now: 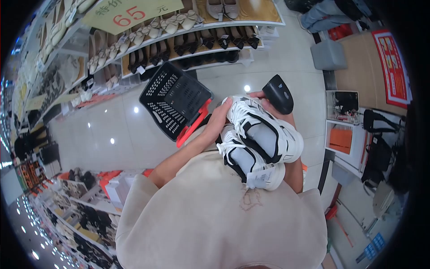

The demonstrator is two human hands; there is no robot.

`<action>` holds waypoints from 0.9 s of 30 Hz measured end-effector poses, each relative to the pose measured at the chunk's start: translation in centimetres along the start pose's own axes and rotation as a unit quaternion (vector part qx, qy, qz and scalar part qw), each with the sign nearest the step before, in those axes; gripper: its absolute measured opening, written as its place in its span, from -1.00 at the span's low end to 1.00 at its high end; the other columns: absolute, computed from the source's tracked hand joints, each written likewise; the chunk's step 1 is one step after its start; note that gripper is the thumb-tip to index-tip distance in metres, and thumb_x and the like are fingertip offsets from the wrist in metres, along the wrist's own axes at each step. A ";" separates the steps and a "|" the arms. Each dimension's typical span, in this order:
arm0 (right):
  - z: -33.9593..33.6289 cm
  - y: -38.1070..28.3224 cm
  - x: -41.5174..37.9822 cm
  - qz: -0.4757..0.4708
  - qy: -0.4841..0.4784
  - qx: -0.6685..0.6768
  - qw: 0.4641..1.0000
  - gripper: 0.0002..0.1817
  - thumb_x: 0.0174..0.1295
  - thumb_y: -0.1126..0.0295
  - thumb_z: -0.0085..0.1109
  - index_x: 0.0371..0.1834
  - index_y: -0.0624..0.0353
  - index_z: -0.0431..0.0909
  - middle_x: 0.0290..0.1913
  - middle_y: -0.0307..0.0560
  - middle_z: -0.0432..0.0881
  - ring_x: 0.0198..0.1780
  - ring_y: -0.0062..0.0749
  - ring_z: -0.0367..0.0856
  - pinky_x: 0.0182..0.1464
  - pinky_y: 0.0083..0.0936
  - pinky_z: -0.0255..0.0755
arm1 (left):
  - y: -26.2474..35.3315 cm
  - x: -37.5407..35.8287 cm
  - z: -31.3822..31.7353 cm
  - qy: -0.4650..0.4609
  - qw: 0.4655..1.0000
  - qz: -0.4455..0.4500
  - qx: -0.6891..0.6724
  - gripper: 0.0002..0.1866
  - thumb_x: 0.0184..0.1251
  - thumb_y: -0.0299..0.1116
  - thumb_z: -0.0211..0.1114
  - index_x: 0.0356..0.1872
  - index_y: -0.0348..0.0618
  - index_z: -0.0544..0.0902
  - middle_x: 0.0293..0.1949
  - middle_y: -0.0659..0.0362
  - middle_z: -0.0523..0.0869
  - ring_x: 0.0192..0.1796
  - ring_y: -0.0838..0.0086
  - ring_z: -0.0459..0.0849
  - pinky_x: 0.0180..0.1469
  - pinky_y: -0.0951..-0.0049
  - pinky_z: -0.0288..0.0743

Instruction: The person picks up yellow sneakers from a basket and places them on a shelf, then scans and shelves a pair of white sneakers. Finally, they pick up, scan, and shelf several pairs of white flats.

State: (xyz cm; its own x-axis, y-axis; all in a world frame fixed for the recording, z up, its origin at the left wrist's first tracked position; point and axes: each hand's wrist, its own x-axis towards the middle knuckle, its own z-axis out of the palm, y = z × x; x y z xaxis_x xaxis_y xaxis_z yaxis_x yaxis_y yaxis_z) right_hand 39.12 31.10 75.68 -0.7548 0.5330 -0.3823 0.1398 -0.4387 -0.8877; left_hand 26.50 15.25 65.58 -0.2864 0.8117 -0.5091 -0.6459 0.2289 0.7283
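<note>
A pair of white sneakers point(268, 134) with black trim and grey insides is held against my front, toes pointing away from me. My left hand point(219, 117) grips them at the toe end, its fingers partly hidden. Beyond the shoes, my right hand point(267, 106) is closed around a black handheld barcode scanner point(278, 95); the sneakers hide much of that hand and its forearm. A white label point(261, 178) with print hangs at the heel of the nearer sneaker.
A black shopping basket point(174, 101) with a red handle stands on the tiled floor ahead. Shelves of shoes point(192, 42) run along the front and left, under a yellow price sign point(130, 15). A counter point(358, 74) and a grey bin point(329, 54) are at right; a person's legs point(324, 18) show beyond.
</note>
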 end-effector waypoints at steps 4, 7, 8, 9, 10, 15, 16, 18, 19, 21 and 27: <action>-1.1 -0.2 2.0 -0.002 -0.062 -0.036 0.997 -0.75 0.41 0.43 0.25 0.08 0.30 0.63 0.02 -0.01 0.74 0.03 -0.43 0.70 0.17 -0.43 0.53 | -0.8 -0.2 -0.4 0.017 0.994 -0.002 -0.112 -0.18 0.60 0.34 -0.22 0.35 -0.28 0.48 0.24 0.04 0.65 0.25 0.34 0.63 0.30 0.31 0.46; -1.3 -0.8 2.4 0.013 -0.103 -0.054 0.993 -0.74 0.38 0.44 0.30 0.07 0.28 0.64 0.04 -0.03 0.75 0.05 -0.43 0.69 0.18 -0.41 0.54 | -1.1 -1.4 0.2 0.023 0.987 0.004 -0.161 -0.18 0.61 0.34 -0.27 0.42 -0.24 0.41 0.30 0.04 0.61 0.30 0.31 0.60 0.35 0.25 0.44; -1.3 -0.7 2.6 0.030 -0.121 -0.042 0.991 -0.70 0.35 0.44 0.34 0.11 0.25 0.62 0.04 -0.06 0.75 0.06 -0.45 0.69 0.17 -0.42 0.55 | -1.6 -1.8 0.0 0.004 0.989 0.019 -0.145 -0.15 0.59 0.36 -0.29 0.51 -0.21 0.29 0.39 0.01 0.52 0.39 0.24 0.53 0.43 0.18 0.38; -1.3 -0.6 2.9 0.047 -0.140 -0.029 0.989 -0.66 0.33 0.44 0.38 0.14 0.22 0.61 0.03 -0.09 0.76 0.07 -0.47 0.69 0.16 -0.43 0.56 | -2.5 -2.1 0.2 0.018 0.988 0.027 -0.153 -0.15 0.59 0.36 -0.29 0.51 -0.21 0.29 0.39 0.01 0.52 0.39 0.24 0.53 0.43 0.18 0.38; -1.4 -0.3 3.1 0.053 -0.157 -0.032 0.986 -0.66 0.33 0.44 0.38 0.14 0.22 0.61 0.03 -0.09 0.76 0.07 -0.47 0.69 0.16 -0.43 0.56 | -3.5 -2.4 0.4 0.004 0.979 0.026 -0.202 -0.13 0.58 0.38 -0.27 0.53 -0.21 0.25 0.43 0.00 0.48 0.42 0.20 0.49 0.46 0.16 0.35; -1.0 0.8 2.9 0.107 -0.242 -0.117 0.957 -0.63 0.31 0.41 0.41 0.15 0.22 0.61 0.01 -0.10 0.77 0.06 -0.47 0.70 0.16 -0.44 0.56 | -7.4 -5.4 1.9 0.055 0.951 0.045 -0.302 -0.11 0.53 0.38 -0.17 0.57 -0.18 0.20 0.47 -0.04 0.42 0.46 0.14 0.45 0.49 0.10 0.33; -0.7 1.4 2.7 0.112 -0.251 -0.119 0.954 -0.63 0.31 0.41 0.41 0.15 0.22 0.61 0.01 -0.10 0.77 0.06 -0.47 0.70 0.16 -0.44 0.56 | -7.9 -6.2 2.0 0.064 0.948 0.049 -0.307 -0.11 0.53 0.38 -0.17 0.57 -0.18 0.20 0.47 -0.04 0.42 0.46 0.14 0.45 0.49 0.10 0.33; 0.6 2.5 2.6 0.110 -0.289 -0.102 0.945 -0.62 0.31 0.41 0.41 0.16 0.21 0.61 0.01 -0.10 0.77 0.05 -0.49 0.70 0.15 -0.45 0.57 | -8.5 -7.6 1.8 0.084 0.940 0.066 -0.323 -0.12 0.53 0.38 -0.15 0.55 -0.18 0.23 0.45 -0.03 0.45 0.44 0.15 0.47 0.47 0.11 0.36; 1.4 2.7 2.5 0.110 -0.296 -0.106 0.943 -0.62 0.31 0.41 0.41 0.16 0.21 0.61 0.01 -0.10 0.77 0.05 -0.49 0.70 0.15 -0.45 0.57 | -8.8 -8.2 1.7 0.092 0.936 0.074 -0.331 -0.13 0.53 0.37 -0.14 0.54 -0.18 0.25 0.44 -0.02 0.46 0.43 0.15 0.48 0.47 0.11 0.37; 2.8 3.1 2.3 0.108 -0.305 -0.113 0.939 -0.61 0.31 0.40 0.41 0.18 0.20 0.61 0.00 -0.11 0.77 0.04 -0.50 0.70 0.14 -0.47 0.57 | -9.4 -9.3 1.5 0.108 0.927 0.084 -0.349 -0.14 0.52 0.37 -0.13 0.52 -0.17 0.28 0.41 -0.01 0.49 0.41 0.16 0.51 0.45 0.11 0.39; 7.7 5.3 1.5 0.088 -0.309 -0.131 0.938 -0.60 0.32 0.42 0.40 0.20 0.20 0.60 0.00 -0.10 0.77 0.03 -0.52 0.69 0.13 -0.48 0.57 | -9.5 -12.4 -2.9 0.122 0.910 0.103 -0.382 -0.17 0.51 0.36 -0.09 0.47 -0.16 0.39 0.34 0.02 0.59 0.34 0.19 0.58 0.40 0.12 0.47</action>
State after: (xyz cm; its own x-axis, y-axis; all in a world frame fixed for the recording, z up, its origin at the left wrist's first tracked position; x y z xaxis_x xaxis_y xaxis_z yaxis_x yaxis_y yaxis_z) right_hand 33.76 24.04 72.40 -0.9214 -0.0867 -0.3789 0.3884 -0.2443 -0.8885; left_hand 34.13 1.40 63.62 -0.5462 0.6301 -0.5520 -0.8373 -0.4306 0.3369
